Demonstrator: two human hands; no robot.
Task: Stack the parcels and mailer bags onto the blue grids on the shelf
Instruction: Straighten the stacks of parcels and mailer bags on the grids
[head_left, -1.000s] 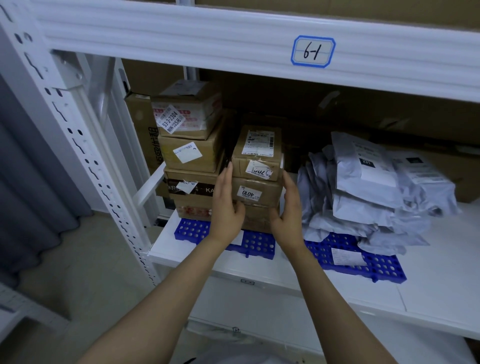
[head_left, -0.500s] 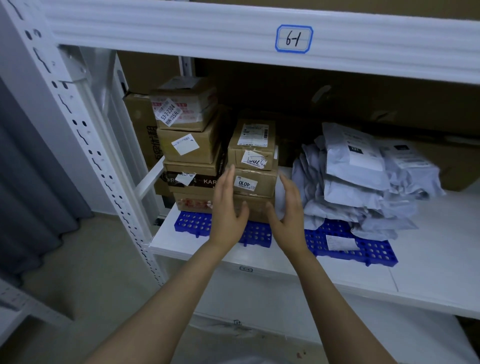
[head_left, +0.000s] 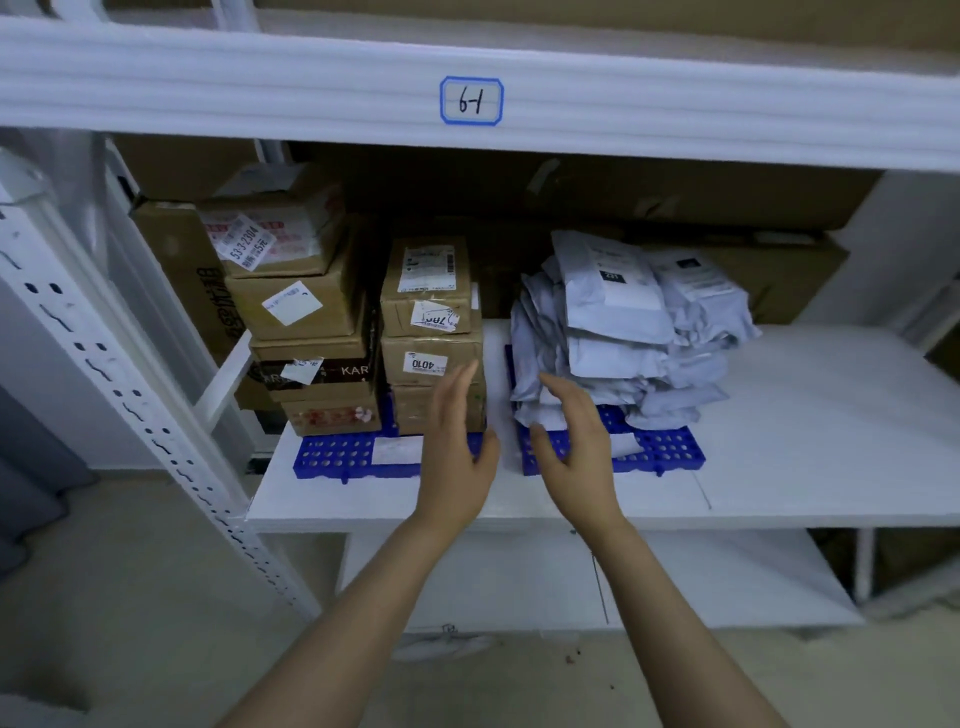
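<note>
Brown cardboard parcels are sitting in two columns on the left blue perforated plastic grid (head_left: 343, 457). The taller column of four taped boxes (head_left: 301, 312) is standing by the white perforated upright post (head_left: 104, 395). The shorter column of three boxes (head_left: 431, 332) is standing just beside it, with sides roughly flush. White stickers are showing on most fronts; one is reading "4010". A loose white label is lying on the grid's front strip.

Pale grey plastic mailer bags (head_left: 623, 332) are lying heaped on the right blue perforated grid (head_left: 670, 449), crumpled and overlapping, the top ones tilting back. The heap is overhanging the grid's left end; the front row of holes is showing.

The left hand (head_left: 457, 457) is hovering in front of the bottom box of the shorter column, fingers straight and together, holding nothing; contact cannot be told. The right hand (head_left: 571, 452) is hovering over the left end of the right grid, fingers spread and slightly bent, holding nothing, its fingertips near the heap.

A narrow strip of the white shelf board (head_left: 805, 426) is showing between the two grids. A wide stretch is running right of the heap to the board's edge. Overhead, the white beam labelled "6-1" (head_left: 471, 101) is capping the bay, close above the taller column. Large brown cartons (head_left: 753, 208) are lining the back.
</note>
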